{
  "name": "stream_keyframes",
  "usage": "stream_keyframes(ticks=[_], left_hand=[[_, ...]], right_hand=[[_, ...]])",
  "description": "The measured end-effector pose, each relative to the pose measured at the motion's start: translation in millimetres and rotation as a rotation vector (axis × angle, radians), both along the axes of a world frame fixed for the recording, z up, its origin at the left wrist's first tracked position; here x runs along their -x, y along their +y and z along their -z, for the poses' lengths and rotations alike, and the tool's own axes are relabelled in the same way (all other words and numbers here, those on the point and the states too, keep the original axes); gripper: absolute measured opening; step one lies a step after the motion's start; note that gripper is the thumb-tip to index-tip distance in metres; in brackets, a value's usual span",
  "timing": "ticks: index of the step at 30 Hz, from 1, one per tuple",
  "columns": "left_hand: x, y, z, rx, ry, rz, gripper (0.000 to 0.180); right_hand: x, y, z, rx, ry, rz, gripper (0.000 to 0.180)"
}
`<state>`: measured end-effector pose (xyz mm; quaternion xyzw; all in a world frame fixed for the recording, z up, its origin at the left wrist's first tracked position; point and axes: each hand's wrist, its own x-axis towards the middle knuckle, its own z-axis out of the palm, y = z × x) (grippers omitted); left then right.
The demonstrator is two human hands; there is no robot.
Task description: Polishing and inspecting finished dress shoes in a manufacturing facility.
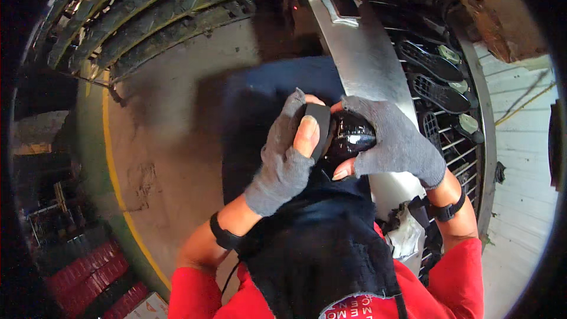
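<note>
In front of my body, a glossy black shoe (352, 137) is held with its rounded, shiny end toward the right. My right hand (401, 145), in a grey fingerless glove, is closed round that end, its thumb at the near side. A matte dark grey, sole-like piece (319, 123) stands on edge against the shoe's left side. My left hand (280, 162), gloved the same way, grips this piece with its thumb lying across it. Whether the piece is fixed to the shoe I cannot tell. The palms hide part of both.
A metal counter (372, 53) carries a dark flat device (341, 0) on white cloth. Right of it, black soles (440, 93) lie on a barred rack (460, 156). Shelves of dark shoes (159, 9) stand far left; reddish stacked items (88, 272) are at lower left.
</note>
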<state>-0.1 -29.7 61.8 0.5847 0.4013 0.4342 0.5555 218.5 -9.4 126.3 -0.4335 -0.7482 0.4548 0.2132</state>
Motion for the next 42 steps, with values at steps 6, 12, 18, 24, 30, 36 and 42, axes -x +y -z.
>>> stream_keyframes(ticks=[6,12,18,24,30,36,42], left_hand=[[1,-17,-1,-0.129,-0.067,-0.185,0.059],[27,-32,-13,-0.153,0.127,-0.043,0.082],[43,-38,-29,0.117,-0.132,0.165,0.046],[21,-41,-33,0.165,-0.172,0.079,0.043],[22,-52,-33,0.114,-0.307,0.072,0.044],[26,-30,-18,-0.319,-0.072,0.245,0.029],[35,-2,-22,0.548,-0.533,0.251,0.05]], right_hand=[[22,-16,-12,-0.083,-0.159,0.046,0.077],[31,-34,-26,-0.207,-0.326,-0.062,0.086],[22,-70,-34,-0.11,-0.23,-0.072,0.096],[22,-76,-31,-0.12,-0.359,-0.244,0.095],[23,-85,-24,-0.239,-0.31,-0.222,0.091],[35,-69,-34,-0.47,-0.308,-0.329,0.085],[52,-48,21,-0.206,0.181,0.178,0.075]])
